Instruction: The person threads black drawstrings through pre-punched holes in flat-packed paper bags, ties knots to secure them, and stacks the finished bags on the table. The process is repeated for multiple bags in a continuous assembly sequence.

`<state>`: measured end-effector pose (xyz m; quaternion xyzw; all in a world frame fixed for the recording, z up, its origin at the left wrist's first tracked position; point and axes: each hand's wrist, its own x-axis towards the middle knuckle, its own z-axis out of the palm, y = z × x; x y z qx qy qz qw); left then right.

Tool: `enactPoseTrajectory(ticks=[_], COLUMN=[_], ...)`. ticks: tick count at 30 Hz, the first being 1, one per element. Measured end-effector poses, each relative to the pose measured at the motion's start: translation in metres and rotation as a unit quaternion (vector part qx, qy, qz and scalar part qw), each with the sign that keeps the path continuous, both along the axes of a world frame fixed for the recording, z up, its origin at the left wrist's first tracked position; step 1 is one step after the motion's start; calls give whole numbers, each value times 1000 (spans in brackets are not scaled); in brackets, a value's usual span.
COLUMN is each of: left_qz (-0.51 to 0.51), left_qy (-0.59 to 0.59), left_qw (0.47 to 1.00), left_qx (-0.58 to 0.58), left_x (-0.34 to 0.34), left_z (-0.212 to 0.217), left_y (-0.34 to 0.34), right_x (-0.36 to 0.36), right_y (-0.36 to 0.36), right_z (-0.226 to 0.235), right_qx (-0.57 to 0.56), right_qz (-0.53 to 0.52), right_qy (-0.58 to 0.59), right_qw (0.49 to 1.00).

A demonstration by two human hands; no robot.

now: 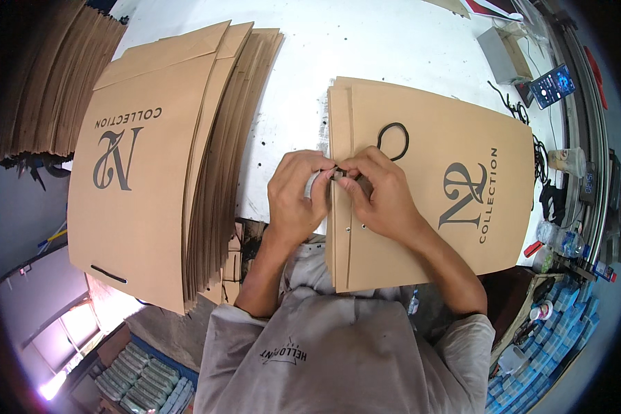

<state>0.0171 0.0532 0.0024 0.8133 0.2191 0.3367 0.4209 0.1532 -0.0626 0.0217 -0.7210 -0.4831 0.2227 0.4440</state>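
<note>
A brown paper bag (421, 255) with dark printing lies flat before me, on top of at least one other bag, its open edge toward my left. At that edge my left hand (293, 190) and my right hand (386, 196) meet, the fingertips of both pinched round the end of a black cord handle (407, 140). A loop of this cord rises above the bag's face, just beyond my right hand. Small eyelets show in the bag nearer to me. My fingers hide most of the cord's end, so I cannot tell whether it is knotted.
A tall stack of printed bags (145, 221) stands to my left on the white table (303, 69), with another brown stack (55, 90) farther left. Along the right edge are a grey box (502, 58), a phone (553, 86), loose black cords (539, 155), a plastic cup (568, 161) and a bottle (570, 243).
</note>
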Motion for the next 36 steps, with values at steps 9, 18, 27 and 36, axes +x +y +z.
enactPoseTrajectory(ticks=[9,18,27,36], left_qz=[-70,-59,-36,62], left_qy=[-92,-152,-208,96], left_qw=[982,878,936,981], left_qx=[-146,-449,-282,-156], left_x=[7,6,-35,-32], left_z=[-17,-8,19,5], left_y=[1,-17,-17,-37], right_x=[16,14,23,50], right_y=[-10,-8,3,-32], right_z=[-3,-4,5,13], right_qx=[-30,39,49,-12], right_qz=[-24,-38,67,100], right_qy=[243,239,-176,-302], right_qw=[969,969,981,948])
